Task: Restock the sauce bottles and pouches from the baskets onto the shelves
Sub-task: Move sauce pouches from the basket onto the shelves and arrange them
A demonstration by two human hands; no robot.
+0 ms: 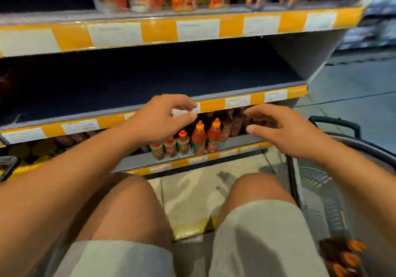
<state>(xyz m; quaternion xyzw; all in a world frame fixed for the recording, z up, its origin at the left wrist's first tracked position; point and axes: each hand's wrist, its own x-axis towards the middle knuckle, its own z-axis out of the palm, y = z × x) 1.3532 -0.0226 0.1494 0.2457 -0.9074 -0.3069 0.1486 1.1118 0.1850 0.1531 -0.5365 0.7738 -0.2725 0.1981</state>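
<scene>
Left hand (159, 119) and right hand (280, 127) empty, fingers loosely spread, hovering before lower shelf (169, 157). Sauce bottles (198, 138) upright at shelf front edge. Basket (334, 201) at right, bottles inside.

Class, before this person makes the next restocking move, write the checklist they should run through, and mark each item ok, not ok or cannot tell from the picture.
1. Left hand free to take stock: ok, fingers loosely curled, holding nothing.
2. Right hand free: ok, it hovers in front of the bottom shelf with nothing visibly held.
3. Stock left to restock: ok, orange-capped bottles lie in the basket on the right.
4. Room on the middle shelf: ok, the part in view looks bare and dark.
5. Bottles on the bottom shelf upright: ok for the front row; those behind are blurred, cannot tell.
6. Price tags match products: cannot tell, labels unreadable.
</scene>
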